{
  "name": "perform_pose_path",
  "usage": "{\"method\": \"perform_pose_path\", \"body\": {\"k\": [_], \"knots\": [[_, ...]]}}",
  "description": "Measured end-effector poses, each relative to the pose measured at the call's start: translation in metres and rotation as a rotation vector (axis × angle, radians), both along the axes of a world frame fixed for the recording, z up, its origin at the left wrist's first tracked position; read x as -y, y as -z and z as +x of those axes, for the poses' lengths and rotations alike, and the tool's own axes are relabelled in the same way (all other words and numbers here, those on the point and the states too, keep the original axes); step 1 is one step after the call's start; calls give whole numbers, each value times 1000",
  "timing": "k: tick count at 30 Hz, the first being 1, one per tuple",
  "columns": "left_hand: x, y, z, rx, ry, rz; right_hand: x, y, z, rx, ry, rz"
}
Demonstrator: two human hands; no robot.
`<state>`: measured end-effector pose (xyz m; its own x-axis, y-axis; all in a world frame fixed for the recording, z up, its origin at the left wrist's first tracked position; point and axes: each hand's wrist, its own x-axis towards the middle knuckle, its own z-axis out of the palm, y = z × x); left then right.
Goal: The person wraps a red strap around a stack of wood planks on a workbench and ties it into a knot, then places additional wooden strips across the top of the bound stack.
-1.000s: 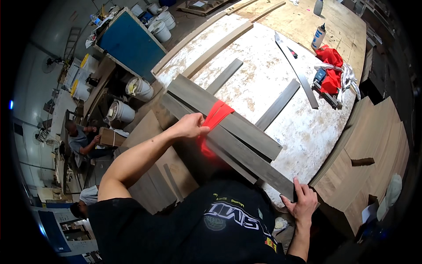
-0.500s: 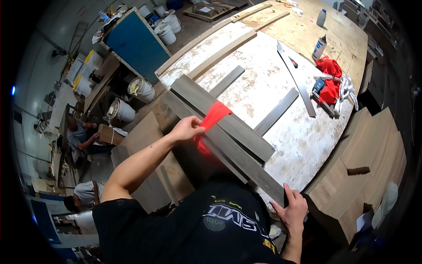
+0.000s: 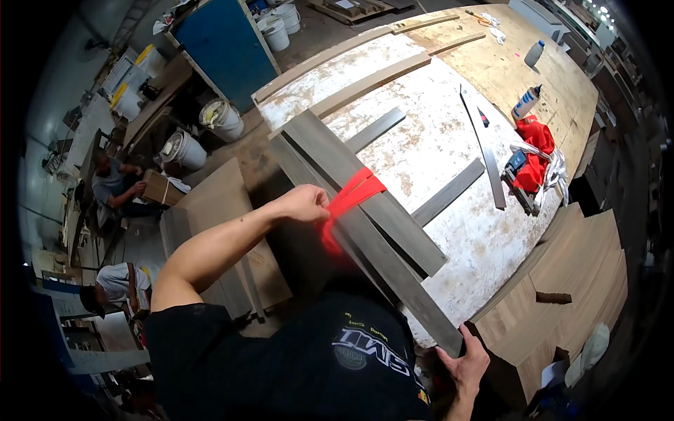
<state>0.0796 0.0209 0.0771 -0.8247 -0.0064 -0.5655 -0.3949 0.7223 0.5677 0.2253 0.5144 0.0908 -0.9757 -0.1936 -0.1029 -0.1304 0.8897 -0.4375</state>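
Grey wooden boards (image 3: 404, 242) lie side by side, slanting across the near edge of a paint-stained worktable (image 3: 449, 98). A red cloth strip (image 3: 357, 191) crosses over them, and its lower part hangs blurred off the near side. My left hand (image 3: 305, 203) is closed at the strip's near edge, thumb and fingertips pinched together on it. At the lower right end of the nearest board, my right hand (image 3: 465, 361) grips the board between thumb and fingers. The boards' undersides are hidden.
Two short grey strips (image 3: 449, 191) stick out beyond the boards. A metal straightedge (image 3: 483, 151), a red cloth (image 3: 537, 151) with a tool, and a glue bottle (image 3: 526, 103) lie farther right. Stacked wood panels (image 3: 554, 295) stand at right. Two people work at left.
The whole view has shifted a little. My left hand stays by the red strip, its fingers slightly drawn back along the edge. My right hand keeps its grip on the board's end.
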Motion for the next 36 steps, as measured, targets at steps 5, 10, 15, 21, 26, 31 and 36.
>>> {"method": "perform_pose_path", "body": {"k": [5,10,15,21,26,31,36], "knots": [[-17,-1,17,-149,-181,24,6,17,12,45,33,-36],[-19,-2,25,-153,-323,96,8,21,12,23,12,12],[-18,0,26,-174,-299,128,1,-4,-10,-15,31,55],[-15,16,24,-155,-318,207,0,-72,-30,48,-54,102],[-22,12,29,-175,-392,182,-8,-35,-27,11,-51,64],[-29,9,32,-225,-404,133,-4,32,0,59,2,10],[-14,26,25,-184,-367,172,-2,40,4,58,20,-40]]}}
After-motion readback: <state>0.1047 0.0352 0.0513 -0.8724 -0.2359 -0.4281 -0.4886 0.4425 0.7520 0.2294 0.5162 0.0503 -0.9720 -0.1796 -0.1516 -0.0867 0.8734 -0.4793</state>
